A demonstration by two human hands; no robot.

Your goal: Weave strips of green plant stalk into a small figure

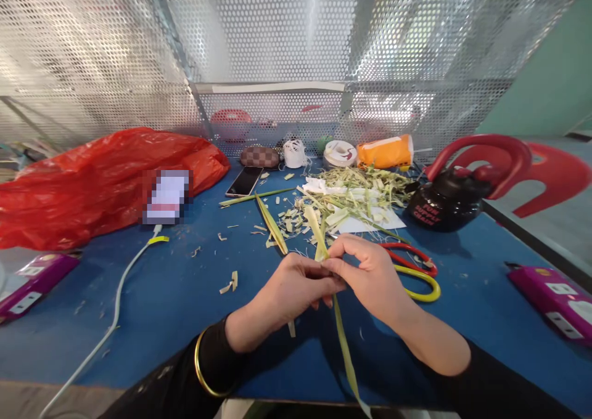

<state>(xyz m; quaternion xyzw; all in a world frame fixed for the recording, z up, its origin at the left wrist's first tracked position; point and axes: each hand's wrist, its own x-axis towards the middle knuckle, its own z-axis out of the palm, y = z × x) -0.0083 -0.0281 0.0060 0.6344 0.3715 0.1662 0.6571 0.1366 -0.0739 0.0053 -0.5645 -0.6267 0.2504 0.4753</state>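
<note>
My left hand (296,286) and my right hand (365,271) meet over the near middle of the table, both closed on a pale green leaf strip (343,339). One end of the strip rises above my fingers; a long end hangs down toward the table's front edge. My right thumb and forefinger pinch it where it seems folded or crossed, and the fingers hide part of that spot. Beyond my left hand lies a folded green leaf piece (271,225). Scissors with red and yellow handles (423,283) lie just right of my right hand, partly hidden by it.
Leaf scraps (370,185) are heaped at the back. A black kettle-shaped bottle (444,203) stands right, a red plastic bag (106,178) lies left. A dark phone (245,182), white string (295,153), a tape roll (340,153) and purple power strips (552,292) are around. A white cable (118,302) crosses the left side.
</note>
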